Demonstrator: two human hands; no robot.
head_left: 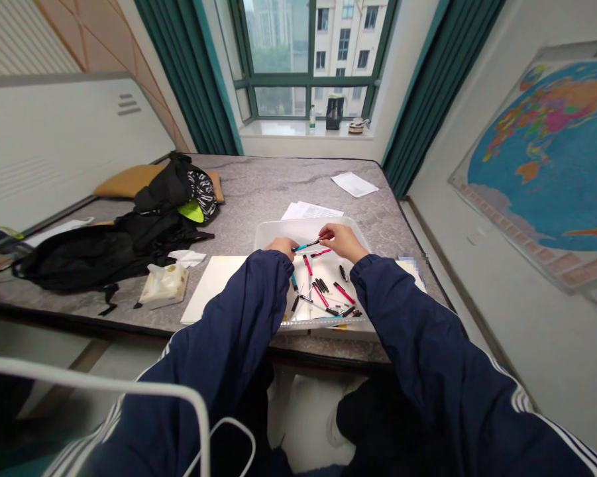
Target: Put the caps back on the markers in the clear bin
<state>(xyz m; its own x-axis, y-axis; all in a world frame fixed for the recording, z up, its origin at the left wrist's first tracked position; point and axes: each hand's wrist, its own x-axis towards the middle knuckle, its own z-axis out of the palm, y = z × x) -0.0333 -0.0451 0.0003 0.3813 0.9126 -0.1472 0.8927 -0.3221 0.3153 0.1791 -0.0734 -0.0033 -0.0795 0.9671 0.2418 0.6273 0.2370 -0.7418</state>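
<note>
A pen (306, 246) with a blue barrel and black ends is held lengthwise between my two hands. My left hand (281, 247) pinches its left end, and my right hand (342, 241) has fingers closed at its right end. Both hands are over a translucent white plastic bin (266, 233). Inside the bin lie red pens (307, 265), black pen caps (321, 285) and several other pen parts, scattered loosely. One red pen piece (321, 253) rests just below my right fingers. My left sleeve partly covers a blue pen (294, 281).
White paper (209, 285) lies under and left of the bin, with printed sheets (312, 211) behind it. Left on the grey table (258, 179) are a tissue pack (163, 285) and a black backpack (104, 252). A white bar (104, 384) crosses the lower left.
</note>
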